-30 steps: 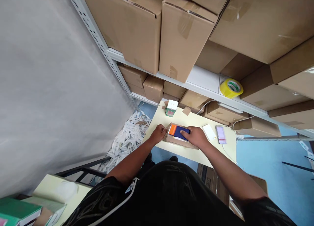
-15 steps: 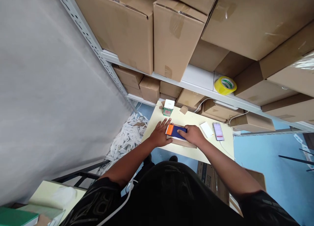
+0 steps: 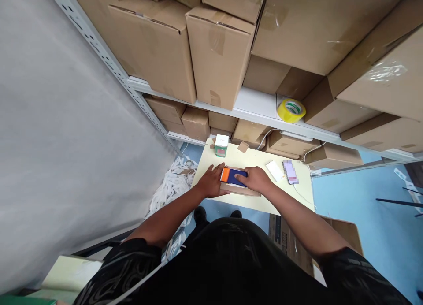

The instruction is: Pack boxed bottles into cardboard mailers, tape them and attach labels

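Note:
A small cardboard box [image 3: 243, 190] lies on the pale yellow table [image 3: 291, 195] in front of me. On top of it rests a dark blue tape dispenser [image 3: 236, 176] with an orange end and a jagged edge, which points left. My right hand [image 3: 256, 180] grips the blue end, thumb on top and fingers behind it. My left hand [image 3: 211, 181] lies at the box's left end with its fingers stretched out, close to the orange end. A white-and-green box [image 3: 221, 146] stands beyond my left hand.
A white card or flat box [image 3: 275, 171] and a phone [image 3: 290, 172] on a cable lie to the right. Shelves with cardboard boxes [image 3: 221, 53] and a yellow tape roll [image 3: 291, 110] overhang the table. White paper strips [image 3: 172, 184] pile up on the floor at left.
The view has shifted slightly, so everything sits a little farther left. Both hands keep nearly the same place on the box and the tape dispenser.

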`<state>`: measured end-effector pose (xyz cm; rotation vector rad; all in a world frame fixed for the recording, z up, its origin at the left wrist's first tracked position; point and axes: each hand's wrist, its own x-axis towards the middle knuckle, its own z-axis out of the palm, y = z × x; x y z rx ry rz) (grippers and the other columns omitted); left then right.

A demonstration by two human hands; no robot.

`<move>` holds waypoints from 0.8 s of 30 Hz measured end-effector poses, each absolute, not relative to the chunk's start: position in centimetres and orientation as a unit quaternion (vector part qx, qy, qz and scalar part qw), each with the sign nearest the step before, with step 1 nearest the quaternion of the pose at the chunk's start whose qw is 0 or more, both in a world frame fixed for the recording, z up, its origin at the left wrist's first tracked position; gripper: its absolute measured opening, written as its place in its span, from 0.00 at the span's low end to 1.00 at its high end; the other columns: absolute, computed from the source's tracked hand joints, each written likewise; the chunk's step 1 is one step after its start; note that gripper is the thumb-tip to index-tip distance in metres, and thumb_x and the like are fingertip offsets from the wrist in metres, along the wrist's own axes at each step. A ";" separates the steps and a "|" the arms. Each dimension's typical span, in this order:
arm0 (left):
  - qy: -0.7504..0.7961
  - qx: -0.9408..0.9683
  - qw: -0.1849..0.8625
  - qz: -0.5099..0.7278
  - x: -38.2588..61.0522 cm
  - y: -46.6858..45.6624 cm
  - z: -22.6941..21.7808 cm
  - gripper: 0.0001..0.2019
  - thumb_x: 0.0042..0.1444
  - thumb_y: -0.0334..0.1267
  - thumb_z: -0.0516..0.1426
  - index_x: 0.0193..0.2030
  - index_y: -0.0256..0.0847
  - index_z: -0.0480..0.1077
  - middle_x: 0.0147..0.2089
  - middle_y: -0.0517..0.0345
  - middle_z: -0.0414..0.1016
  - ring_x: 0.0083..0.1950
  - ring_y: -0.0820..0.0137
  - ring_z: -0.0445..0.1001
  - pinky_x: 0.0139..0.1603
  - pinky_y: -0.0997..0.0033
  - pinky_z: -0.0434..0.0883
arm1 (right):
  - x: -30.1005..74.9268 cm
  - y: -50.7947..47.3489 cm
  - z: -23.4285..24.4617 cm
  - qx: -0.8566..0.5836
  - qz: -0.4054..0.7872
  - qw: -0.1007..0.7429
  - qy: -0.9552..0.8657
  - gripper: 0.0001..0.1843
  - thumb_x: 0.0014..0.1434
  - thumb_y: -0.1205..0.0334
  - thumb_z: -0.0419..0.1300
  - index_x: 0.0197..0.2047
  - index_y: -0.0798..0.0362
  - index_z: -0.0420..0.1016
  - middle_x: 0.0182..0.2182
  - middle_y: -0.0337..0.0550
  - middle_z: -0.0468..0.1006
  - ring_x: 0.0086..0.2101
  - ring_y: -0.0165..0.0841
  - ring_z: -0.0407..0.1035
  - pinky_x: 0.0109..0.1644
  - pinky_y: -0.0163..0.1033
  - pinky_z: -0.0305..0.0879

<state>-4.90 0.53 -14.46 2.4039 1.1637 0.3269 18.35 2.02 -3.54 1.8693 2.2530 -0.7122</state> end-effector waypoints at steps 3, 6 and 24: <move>0.420 0.878 0.207 0.097 -4.9 0.7 -14.8 0.54 0.54 0.65 0.62 0.78 0.31 0.49 0.77 0.30 0.51 0.77 0.42 0.50 0.77 0.44 0.42 | 20.3 2.0 -3.1 0.636 -0.237 0.062 0.732 0.30 0.63 0.32 0.57 0.38 0.52 0.83 0.34 0.52 0.84 0.34 0.41 0.75 0.33 0.39 0.56; 0.421 0.878 0.207 0.093 -4.9 0.9 -15.1 0.55 0.53 0.65 0.62 0.78 0.30 0.49 0.78 0.29 0.49 0.78 0.41 0.49 0.76 0.46 0.44 | 23.6 1.7 -2.9 0.654 -0.238 0.050 0.716 0.29 0.63 0.34 0.57 0.34 0.52 0.82 0.30 0.50 0.82 0.32 0.39 0.74 0.32 0.38 0.56; 0.399 0.891 0.187 0.113 -4.7 1.7 -15.9 0.55 0.52 0.61 0.64 0.76 0.27 0.49 0.77 0.26 0.47 0.77 0.41 0.50 0.76 0.46 0.51 | 39.7 0.4 -9.3 0.709 -0.272 0.082 0.646 0.30 0.56 0.31 0.60 0.26 0.53 0.77 0.26 0.48 0.79 0.28 0.37 0.71 0.32 0.38 0.56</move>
